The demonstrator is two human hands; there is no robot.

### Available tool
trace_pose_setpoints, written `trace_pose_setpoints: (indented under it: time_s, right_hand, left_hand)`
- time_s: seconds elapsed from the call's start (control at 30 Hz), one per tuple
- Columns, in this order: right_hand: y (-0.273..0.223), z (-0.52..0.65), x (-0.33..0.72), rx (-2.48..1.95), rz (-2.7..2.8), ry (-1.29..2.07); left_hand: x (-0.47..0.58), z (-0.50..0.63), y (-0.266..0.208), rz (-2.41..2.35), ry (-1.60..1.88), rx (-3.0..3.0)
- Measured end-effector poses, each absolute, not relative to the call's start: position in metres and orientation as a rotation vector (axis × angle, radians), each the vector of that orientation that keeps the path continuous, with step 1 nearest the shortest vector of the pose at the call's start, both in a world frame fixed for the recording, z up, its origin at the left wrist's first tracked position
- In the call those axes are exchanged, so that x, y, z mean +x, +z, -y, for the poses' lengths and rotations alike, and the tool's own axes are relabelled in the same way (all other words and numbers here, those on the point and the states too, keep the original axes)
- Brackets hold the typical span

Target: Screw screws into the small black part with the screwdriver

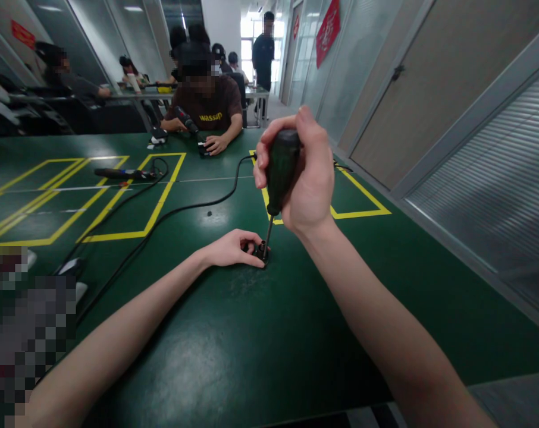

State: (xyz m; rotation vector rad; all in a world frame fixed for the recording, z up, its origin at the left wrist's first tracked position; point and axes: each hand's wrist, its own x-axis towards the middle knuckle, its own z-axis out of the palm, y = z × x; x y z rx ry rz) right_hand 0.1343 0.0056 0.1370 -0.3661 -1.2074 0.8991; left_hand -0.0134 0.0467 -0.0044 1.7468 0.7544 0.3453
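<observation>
My right hand (312,172) is wrapped round the dark handle of a screwdriver (282,169), held upright with a slight tilt. Its metal shaft runs down to a small dark part (262,252) on the green tabletop. My left hand (234,248) pinches that part from the left between thumb and fingers, low against the table. The part has a short round post on it; its finer details are too small to make out. The screwdriver tip meets the part, though the exact contact point is hidden.
Black cables (198,205) cross the green table (198,356), which bears yellow tape outlines (361,213). A dark pen-shaped electric tool (118,173) lies at the left. Across the table a person (216,107) handles a power driver (187,120). A pixelated area covers the lower left.
</observation>
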Motion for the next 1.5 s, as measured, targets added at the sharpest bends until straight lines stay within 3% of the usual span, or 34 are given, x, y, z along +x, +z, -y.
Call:
trace_pose_setpoints:
  time_s: [1.5]
  right_hand:
    - [0.1343,-0.0080,0.1320,-0.283,1.157,1.005]
  left_hand:
    - [-0.0121,-0.0476,-0.0068,-0.744,0.339,1.790]
